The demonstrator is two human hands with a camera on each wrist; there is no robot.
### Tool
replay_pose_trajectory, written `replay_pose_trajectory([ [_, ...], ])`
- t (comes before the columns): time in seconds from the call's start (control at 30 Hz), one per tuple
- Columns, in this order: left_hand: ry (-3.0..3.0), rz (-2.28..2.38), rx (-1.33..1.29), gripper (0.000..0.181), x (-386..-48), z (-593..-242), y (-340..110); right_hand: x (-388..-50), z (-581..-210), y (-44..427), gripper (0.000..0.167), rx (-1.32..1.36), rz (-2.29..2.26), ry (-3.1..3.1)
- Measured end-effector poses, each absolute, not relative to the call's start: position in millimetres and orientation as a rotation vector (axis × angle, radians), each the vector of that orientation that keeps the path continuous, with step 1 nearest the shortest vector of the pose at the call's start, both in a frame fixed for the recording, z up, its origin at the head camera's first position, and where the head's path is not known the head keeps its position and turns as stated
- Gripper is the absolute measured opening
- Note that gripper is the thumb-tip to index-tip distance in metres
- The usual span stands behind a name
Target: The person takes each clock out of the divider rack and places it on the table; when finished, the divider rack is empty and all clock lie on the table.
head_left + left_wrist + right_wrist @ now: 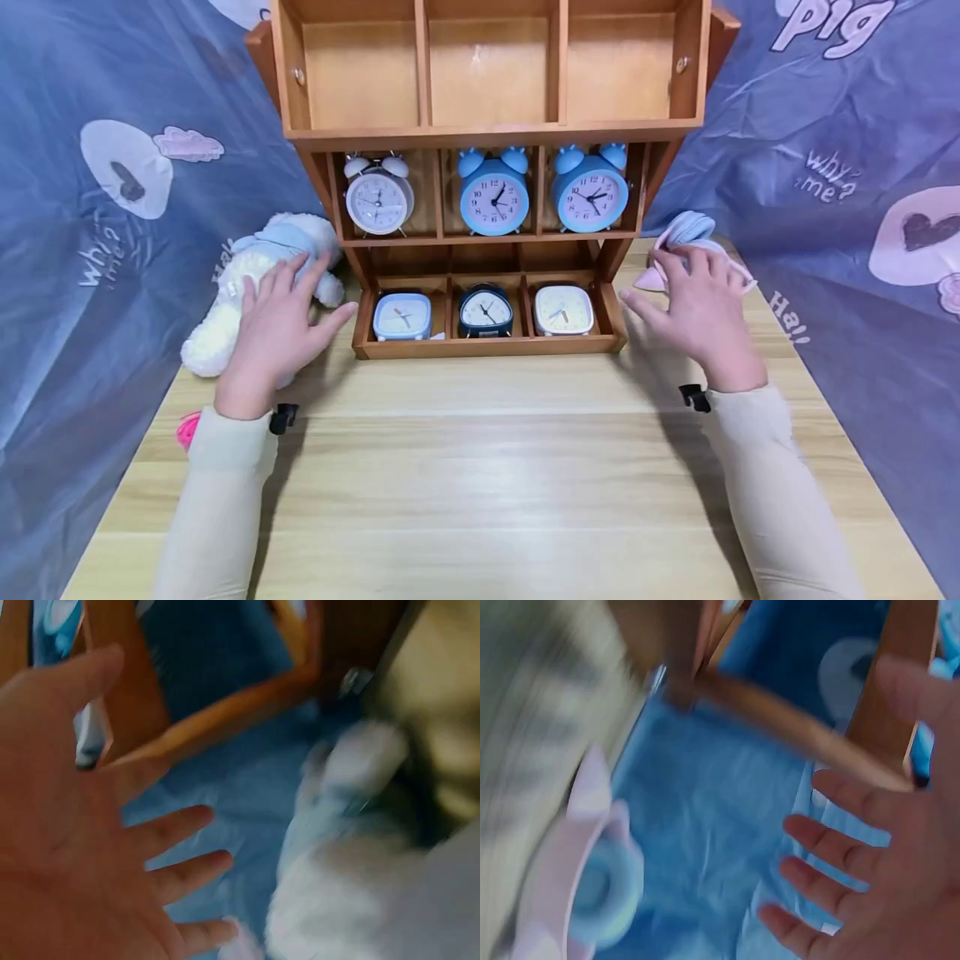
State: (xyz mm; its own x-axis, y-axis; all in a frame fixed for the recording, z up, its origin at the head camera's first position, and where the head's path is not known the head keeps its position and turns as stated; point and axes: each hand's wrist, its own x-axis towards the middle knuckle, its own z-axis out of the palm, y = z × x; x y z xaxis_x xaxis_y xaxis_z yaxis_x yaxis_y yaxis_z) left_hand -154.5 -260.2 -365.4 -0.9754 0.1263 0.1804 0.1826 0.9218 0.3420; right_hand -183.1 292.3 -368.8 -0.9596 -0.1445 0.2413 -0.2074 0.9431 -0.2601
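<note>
A tiered wooden shelf (487,132) stands at the back of the table. Its middle tier holds a white twin-bell alarm clock (379,202) and two blue ones, a middle one (494,202) and a right one (592,200). In the bottom tier sit a light blue clock (402,317), a dark rounded clock (486,311) and a white square clock (564,310). My left hand (281,329) is spread left of the shelf, in front of a white plush toy (225,312). My right hand (697,312) is spread on the right, near a pink-and-blue item (690,229). Both hold nothing.
The top tier's compartments (487,71) show bare wood. A small pink object (187,429) lies by my left sleeve. Blue printed cloth (825,208) hangs around the wooden table (487,483).
</note>
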Motion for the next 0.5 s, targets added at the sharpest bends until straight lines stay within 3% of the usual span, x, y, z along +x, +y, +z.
replay_pose_trajectory([
  [0.13, -2.803, -0.754, -0.331, 0.079, -159, -385, -251, -185, -378, 271, 0.059, 0.365, 0.638, -2.773],
  [0.2, -2.81, -0.861, -0.331, 0.079, -162, -395, -247, -188, -383, 258, 0.054, 0.391, 0.752, -2.748],
  [0.5, -3.141, -1.008, -0.204, 0.116, -173, -422, -238, -209, -409, 215, 0.083, 0.321, 0.972, -2.857],
])
